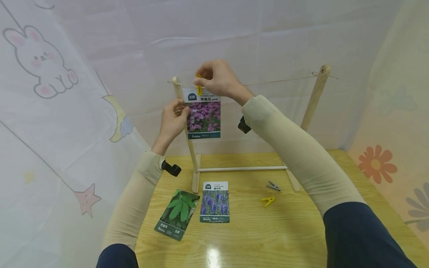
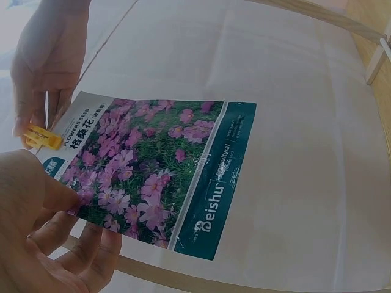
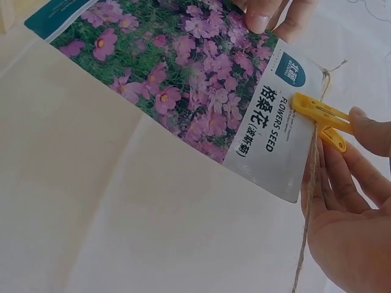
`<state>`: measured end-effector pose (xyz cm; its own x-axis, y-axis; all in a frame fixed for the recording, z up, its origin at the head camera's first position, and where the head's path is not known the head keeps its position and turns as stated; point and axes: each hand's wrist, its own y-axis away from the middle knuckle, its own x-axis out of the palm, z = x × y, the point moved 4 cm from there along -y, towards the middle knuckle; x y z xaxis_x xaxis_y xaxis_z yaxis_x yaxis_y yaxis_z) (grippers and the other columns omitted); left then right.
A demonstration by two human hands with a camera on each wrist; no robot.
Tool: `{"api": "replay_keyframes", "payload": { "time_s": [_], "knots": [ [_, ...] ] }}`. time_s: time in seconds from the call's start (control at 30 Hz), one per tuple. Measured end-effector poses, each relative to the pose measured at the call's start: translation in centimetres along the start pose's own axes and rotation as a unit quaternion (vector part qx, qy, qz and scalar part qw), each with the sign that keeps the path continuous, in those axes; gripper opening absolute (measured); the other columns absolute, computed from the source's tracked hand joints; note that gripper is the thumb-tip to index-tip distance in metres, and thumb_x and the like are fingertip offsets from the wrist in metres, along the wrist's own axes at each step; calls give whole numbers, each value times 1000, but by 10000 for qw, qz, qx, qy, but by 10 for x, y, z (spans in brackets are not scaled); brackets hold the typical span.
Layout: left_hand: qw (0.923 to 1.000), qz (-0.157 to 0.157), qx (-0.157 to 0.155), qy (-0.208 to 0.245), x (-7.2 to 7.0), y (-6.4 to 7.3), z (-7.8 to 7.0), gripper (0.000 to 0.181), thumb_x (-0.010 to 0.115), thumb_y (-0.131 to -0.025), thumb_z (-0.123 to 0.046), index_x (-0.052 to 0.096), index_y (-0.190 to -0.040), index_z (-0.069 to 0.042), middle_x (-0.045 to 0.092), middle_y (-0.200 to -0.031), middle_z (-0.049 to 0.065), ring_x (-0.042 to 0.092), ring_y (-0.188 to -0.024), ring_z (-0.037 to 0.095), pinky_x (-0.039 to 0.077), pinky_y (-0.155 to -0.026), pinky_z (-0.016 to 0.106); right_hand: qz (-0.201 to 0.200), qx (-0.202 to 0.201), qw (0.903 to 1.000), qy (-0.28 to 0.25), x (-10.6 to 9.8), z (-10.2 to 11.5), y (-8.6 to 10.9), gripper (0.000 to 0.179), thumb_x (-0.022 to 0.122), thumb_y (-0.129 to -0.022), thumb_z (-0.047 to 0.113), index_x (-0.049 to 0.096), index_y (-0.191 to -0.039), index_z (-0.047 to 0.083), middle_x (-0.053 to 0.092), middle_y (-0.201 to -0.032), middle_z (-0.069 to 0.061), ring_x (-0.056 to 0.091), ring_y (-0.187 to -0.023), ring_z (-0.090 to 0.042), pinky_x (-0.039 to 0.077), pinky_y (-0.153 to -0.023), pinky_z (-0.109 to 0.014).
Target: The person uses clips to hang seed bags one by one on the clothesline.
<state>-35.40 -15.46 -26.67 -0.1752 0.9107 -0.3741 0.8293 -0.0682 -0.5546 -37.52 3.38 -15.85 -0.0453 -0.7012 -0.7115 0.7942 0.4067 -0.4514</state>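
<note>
While in yellow clip (image 1: 199, 89), flower packet (image 1: 205, 118) title-up, long axis near vertical

Pink-flowered seed packet (image 1: 203, 118), white-topped with dark green lower band, upright, top edge at the string (image 3: 303, 244) near one end. Small yellow clip (image 3: 313, 110) across that edge, one jaw on the white front.

A small cloth-screened nook, home or studio unclear: a white sheet (image 1: 50, 149) bearing a pink-eared cartoon rabbit (image 1: 41, 61) hangs left, a creased pale sheet (image 1: 151, 56) far, a cream sheet (image 1: 378, 119) with an orange flower (image 1: 377, 163) right, around a yellow wood-grain bench (image 1: 251, 234).
</note>
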Motion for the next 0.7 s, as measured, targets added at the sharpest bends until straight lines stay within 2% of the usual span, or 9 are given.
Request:
{"api": "replay_keyframes", "payload": {
  "time_s": [0.1,0.27,0.7],
  "knots": [
    [10000,7,5,42,0,-1,1,22,63,-105,-2,68,-124,10,72,-119,28,71,-118,40,58,-108,50,23,45,10000,-19,0,-1,0,36,72,-105,27,74,-132,4,77,-118,-11,71,-103,-21,58,-98,-35],
    [10000,44,-11,73,0,-2,2,21,63,-104,-1,69,-122,9,72,-122,27,71,-120,40,57,-108,49,75,145,9998,-72,0,-1,1,39,72,-105,29,72,-135,5,77,-122,-10,70,-106,-21,57,-100,-35],
    [9997,34,-247,14,-3,-2,11,30,64,-104,-3,65,-131,11,72,-125,30,71,-120,41,57,-109,48,149,270,9994,-137,5,-1,0,40,72,-104,31,72,-136,6,76,-121,-8,70,-106,-18,57,-99,-33]
  ]
}}
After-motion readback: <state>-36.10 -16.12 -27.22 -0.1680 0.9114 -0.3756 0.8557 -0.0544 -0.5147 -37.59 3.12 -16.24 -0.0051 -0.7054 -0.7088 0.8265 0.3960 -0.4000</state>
